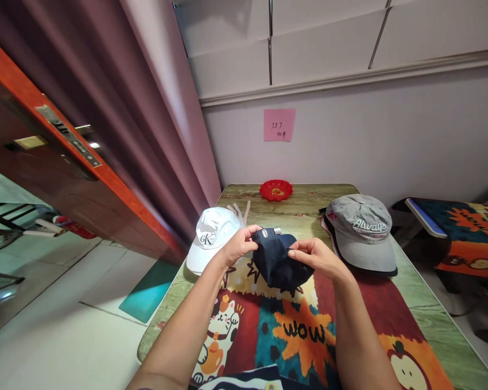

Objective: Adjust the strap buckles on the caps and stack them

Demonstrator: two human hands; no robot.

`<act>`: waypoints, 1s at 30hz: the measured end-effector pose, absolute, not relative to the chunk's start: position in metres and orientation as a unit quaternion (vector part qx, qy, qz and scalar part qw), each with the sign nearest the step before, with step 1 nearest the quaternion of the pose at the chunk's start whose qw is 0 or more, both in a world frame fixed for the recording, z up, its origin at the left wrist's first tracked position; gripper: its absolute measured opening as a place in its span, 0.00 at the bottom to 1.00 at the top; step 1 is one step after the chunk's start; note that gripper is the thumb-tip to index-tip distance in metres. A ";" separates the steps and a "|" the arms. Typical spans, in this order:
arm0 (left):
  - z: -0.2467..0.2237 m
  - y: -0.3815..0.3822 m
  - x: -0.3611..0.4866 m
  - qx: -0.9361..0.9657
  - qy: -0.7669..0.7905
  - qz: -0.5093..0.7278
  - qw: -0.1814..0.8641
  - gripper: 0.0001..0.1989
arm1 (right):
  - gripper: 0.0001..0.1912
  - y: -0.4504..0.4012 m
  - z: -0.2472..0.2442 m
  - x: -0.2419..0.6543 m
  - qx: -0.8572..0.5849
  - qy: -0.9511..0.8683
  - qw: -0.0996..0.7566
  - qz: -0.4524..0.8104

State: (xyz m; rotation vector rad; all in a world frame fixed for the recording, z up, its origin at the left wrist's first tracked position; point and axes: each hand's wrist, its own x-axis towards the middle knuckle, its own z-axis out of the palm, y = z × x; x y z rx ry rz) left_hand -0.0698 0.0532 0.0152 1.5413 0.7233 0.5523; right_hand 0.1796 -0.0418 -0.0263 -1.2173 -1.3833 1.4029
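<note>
A dark navy cap (pixel 278 262) is held up over the middle of the table, its cloth partly folded. My left hand (pixel 241 245) pinches its left edge, beside a small white oval label. On the other side, my right hand (pixel 315 257) grips the cap's right edge between thumb and fingers. A white cap (pixel 215 233) with "CK" lettering sits to the left, just beyond my left hand. To the right rests a grey cap (pixel 361 230) reading "Always", stacked over a darker cap.
A red scalloped dish (pixel 276 190) stands at the table's far edge. Beneath the caps lies a colourful printed mat (pixel 238 336) on the wooden table (pixel 443 319). Striped cloth (pixel 244 380) shows at the near edge. A door (pixel 65 162) and curtain (pixel 146 108) are at left.
</note>
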 end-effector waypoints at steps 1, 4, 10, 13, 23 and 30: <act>0.017 0.052 -0.070 0.671 0.306 0.241 0.630 0.17 | 0.21 -0.041 -0.024 0.175 -0.489 -0.548 0.410 0.540; 0.018 0.048 -0.069 0.663 0.295 0.248 0.642 0.13 | 0.18 -0.039 -0.018 0.166 -0.486 -0.527 0.493 0.492; 0.016 0.046 -0.060 0.690 0.389 0.278 0.543 0.13 | 0.18 -0.040 -0.007 0.161 -0.454 -0.419 0.608 0.498; 0.021 0.044 -0.055 0.676 0.381 0.311 0.549 0.13 | 0.19 -0.039 -0.006 0.158 -0.465 -0.408 0.621 0.481; 0.034 0.023 -0.035 0.696 0.343 0.328 0.540 0.10 | 0.21 -0.036 -0.008 0.140 -0.515 -0.484 0.558 0.435; 0.036 0.015 -0.028 0.870 0.300 0.341 0.194 0.07 | 0.21 -0.037 -0.005 0.141 -0.523 -0.467 0.571 0.427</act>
